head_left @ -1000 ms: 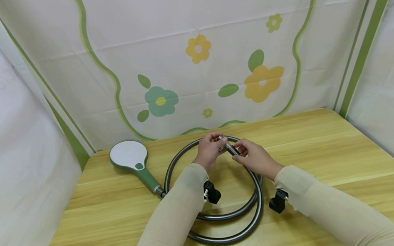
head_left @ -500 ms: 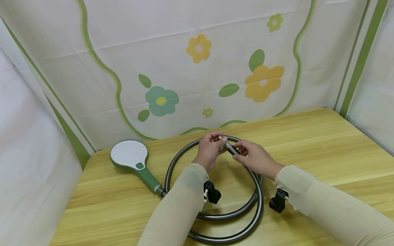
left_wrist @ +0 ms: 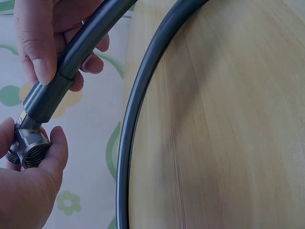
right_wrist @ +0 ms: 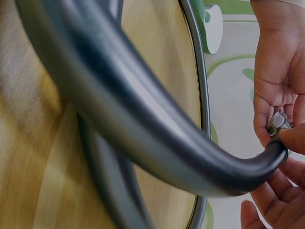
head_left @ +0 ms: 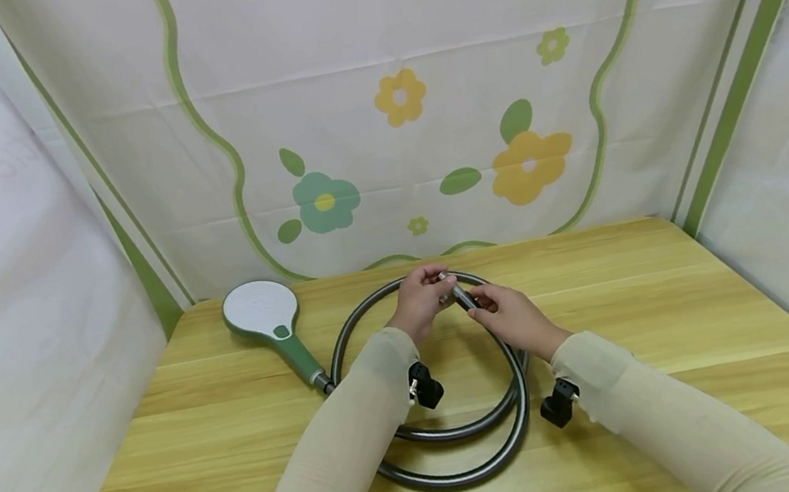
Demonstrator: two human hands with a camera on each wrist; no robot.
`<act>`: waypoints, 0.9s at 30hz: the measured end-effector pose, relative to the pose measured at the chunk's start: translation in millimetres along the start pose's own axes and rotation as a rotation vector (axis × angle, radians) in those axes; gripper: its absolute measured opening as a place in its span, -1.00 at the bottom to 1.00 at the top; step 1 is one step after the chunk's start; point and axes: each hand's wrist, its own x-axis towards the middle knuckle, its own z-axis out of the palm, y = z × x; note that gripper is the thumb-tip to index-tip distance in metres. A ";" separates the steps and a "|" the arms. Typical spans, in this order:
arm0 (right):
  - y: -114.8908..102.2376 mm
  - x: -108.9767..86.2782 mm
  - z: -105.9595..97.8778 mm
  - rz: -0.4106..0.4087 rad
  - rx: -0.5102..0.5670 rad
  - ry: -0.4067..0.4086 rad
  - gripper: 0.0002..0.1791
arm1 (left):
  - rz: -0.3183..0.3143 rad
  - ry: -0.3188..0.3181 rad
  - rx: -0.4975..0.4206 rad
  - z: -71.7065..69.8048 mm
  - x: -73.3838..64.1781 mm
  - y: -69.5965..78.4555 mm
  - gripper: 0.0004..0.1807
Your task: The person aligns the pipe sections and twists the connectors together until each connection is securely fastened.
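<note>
A grey flexible shower hose (head_left: 454,433) lies looped on the table, one end raised in the two hands. The left hand (head_left: 417,301) grips a small metal fitting (left_wrist: 33,149), whose threaded round opening shows in the left wrist view. Just beyond it, the right hand (head_left: 514,317) pinches the hose by its end collar (left_wrist: 46,99) between thumb and fingers. Fitting and collar meet end to end; how they join inside is hidden. To the left rests a green shower head (head_left: 261,307) with a white face, joined by its handle to the hose's other end.
The wooden tabletop (head_left: 655,428) runs up to a white cloth backdrop (head_left: 330,112) printed with flowers. White cloth walls stand at both sides. A black wrist camera (head_left: 425,385) hangs under the left sleeve, and another camera (head_left: 559,404) under the right.
The right hand's fingers have shifted very slightly on the hose end. The left hand, the hose loops and the shower head look unchanged, apart from a small drift of the whole view.
</note>
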 end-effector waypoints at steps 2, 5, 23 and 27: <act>-0.8 -0.4 -0.2 0.005 0.003 -0.005 -0.61 | 0.002 -0.002 -0.001 0.0 -0.8 0.6 -0.70; -2.0 -0.8 -0.8 0.004 0.002 -0.008 -0.62 | 0.006 -0.006 -0.002 -0.3 -1.9 1.3 -0.70; -1.7 -4.5 -4.6 0.013 -0.010 -0.005 -0.45 | -0.001 -0.007 0.004 3.8 -3.5 1.9 -0.70; -4.6 -4.9 -5.4 0.005 -0.010 0.005 -0.47 | 0.007 0.002 -0.007 4.1 -3.1 2.7 -0.70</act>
